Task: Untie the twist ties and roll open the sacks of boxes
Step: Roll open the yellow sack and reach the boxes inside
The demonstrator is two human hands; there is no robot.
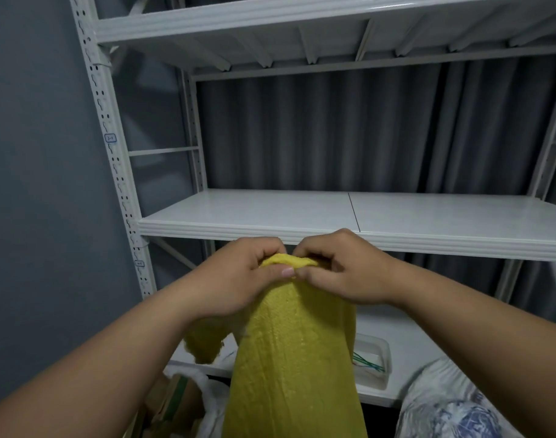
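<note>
Both forearms bare, no sleeves, short fingernails.

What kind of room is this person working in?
Probably a storeroom or stockroom. White metal shelving on perforated uprights fills the view, a clear tray of ties sits on the low shelf, and both hands grip the top of a yellow sack, with more bagged goods below.

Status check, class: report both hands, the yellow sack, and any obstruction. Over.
Left hand and right hand pinching yellow sack top edge. Sack upright, mouth gathered. Nothing blocking.
</note>
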